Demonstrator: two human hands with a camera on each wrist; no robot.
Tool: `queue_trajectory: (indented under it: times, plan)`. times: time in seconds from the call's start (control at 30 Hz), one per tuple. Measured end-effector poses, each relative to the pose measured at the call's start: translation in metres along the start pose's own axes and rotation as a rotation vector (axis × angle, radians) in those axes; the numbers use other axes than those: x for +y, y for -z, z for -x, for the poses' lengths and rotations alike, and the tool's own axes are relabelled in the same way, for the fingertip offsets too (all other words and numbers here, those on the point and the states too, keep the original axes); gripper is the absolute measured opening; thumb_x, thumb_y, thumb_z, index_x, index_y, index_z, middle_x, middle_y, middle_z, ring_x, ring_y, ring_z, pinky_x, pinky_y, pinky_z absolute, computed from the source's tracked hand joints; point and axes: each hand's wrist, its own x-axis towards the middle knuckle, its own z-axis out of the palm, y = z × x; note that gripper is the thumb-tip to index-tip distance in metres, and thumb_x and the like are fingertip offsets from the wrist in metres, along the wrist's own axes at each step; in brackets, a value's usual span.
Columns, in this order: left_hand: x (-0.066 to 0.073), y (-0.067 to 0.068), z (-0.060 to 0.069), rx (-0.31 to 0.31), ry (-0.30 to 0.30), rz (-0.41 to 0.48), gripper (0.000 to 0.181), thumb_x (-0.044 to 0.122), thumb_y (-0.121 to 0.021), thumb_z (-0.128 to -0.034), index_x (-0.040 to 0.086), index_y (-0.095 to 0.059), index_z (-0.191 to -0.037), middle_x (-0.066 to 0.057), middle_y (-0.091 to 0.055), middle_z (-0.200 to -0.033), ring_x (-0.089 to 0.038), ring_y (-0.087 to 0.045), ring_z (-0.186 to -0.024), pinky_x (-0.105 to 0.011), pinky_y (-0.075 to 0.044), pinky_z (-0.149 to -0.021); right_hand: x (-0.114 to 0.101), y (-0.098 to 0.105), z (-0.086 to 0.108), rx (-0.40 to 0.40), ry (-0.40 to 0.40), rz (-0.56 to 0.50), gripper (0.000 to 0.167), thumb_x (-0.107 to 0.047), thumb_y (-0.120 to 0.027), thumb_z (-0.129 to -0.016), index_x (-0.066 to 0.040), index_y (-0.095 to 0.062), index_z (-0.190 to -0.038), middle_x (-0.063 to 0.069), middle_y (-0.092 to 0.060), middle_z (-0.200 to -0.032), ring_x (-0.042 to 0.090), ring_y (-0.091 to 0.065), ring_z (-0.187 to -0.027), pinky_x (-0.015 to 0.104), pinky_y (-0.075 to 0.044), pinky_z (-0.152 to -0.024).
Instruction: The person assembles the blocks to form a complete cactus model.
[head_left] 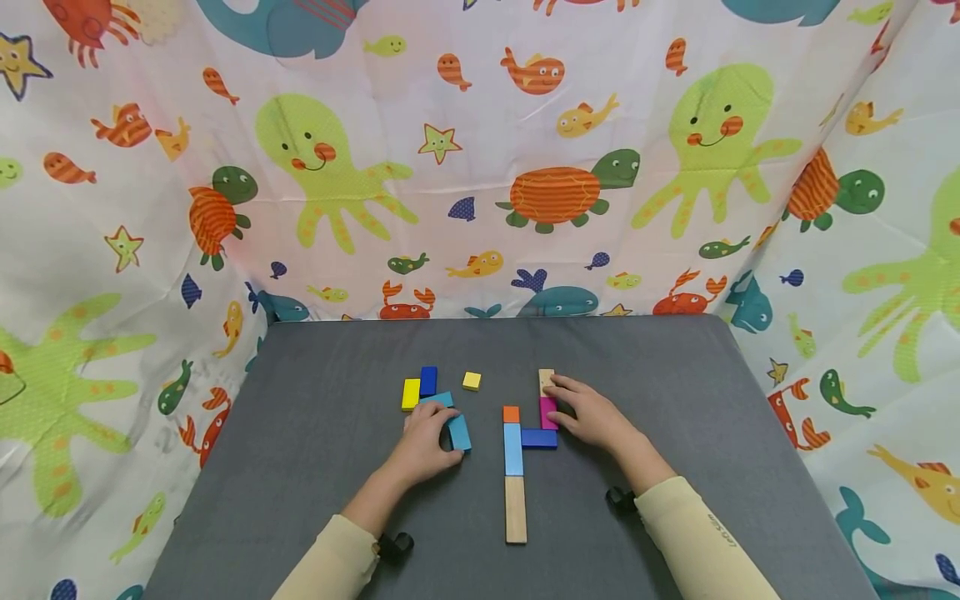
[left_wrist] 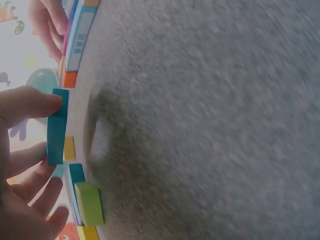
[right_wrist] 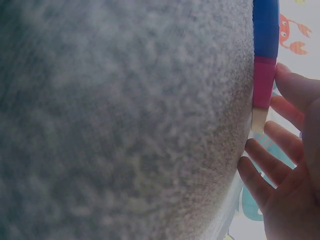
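Left hand (head_left: 426, 447) bent round a teal block (head_left: 460, 433), gripping it nearly end to end – thumb at the near end, fingers toward the far one – so it was open about as wide as the block's length. Whether the block touched the cloth, I could not tell. Its long axis ran mostly away from the person, far end leaning left, almost parallel to the row on its right: orange block (head_left: 511, 414), light-blue block (head_left: 513, 450), long wooden block (head_left: 515, 511). Bare cloth lay between. The right hand (head_left: 596, 418), beyond that row, was farther from the teal block; its fingers were spread and loosely extended, thumb at the magenta block (head_left: 548, 414), fingertips by the pale wooden block (head_left: 546, 379) – gripping neither, as far as showed.
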Motion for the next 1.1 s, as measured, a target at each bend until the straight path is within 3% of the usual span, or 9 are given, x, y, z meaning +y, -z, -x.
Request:
queue_trajectory:
  times: [0.2, 0.43, 1.1]
  plan:
    - [0.010, -0.001, -0.007, -0.020, 0.030, 0.086, 0.061, 0.030, -0.081, -0.0824, 0.015, -0.059, -0.137, -0.010, -0.053, -0.143, -0.033, -0.045, -0.135, -0.057, -0.038, -0.111, 0.000, 0.000, 0.000, 0.001, -0.002, -0.001, 0.056, -0.036, -0.068, -0.097, -0.015, -0.054, -0.147, 0.012, -0.039, -0.160, 0.037, -0.040, -0.145, 0.058, -0.038, -0.112]
    - [0.020, 0.000, -0.025, -0.045, 0.032, 0.097, 0.063, 0.031, -0.081, -0.0834, 0.015, -0.058, -0.140, -0.007, -0.054, -0.140, -0.026, -0.051, -0.122, -0.048, -0.047, -0.107, 0.000, 0.000, 0.000, -0.003, -0.008, 0.000, 0.056, -0.037, -0.067, -0.097, -0.015, -0.054, -0.147, 0.013, -0.039, -0.160, 0.037, -0.039, -0.145, 0.058, -0.037, -0.113]
    - [0.051, -0.005, -0.095, -0.119, 0.013, 0.088, 0.062, 0.025, -0.078, -0.0857, 0.012, -0.056, -0.142, -0.010, -0.050, -0.142, -0.027, -0.048, -0.123, -0.046, -0.048, -0.105, 0.002, -0.003, 0.001, 0.009, -0.006, 0.003, 0.056, -0.036, -0.067, -0.097, -0.015, -0.054, -0.147, 0.013, -0.039, -0.160, 0.038, -0.040, -0.145, 0.058, -0.038, -0.112]
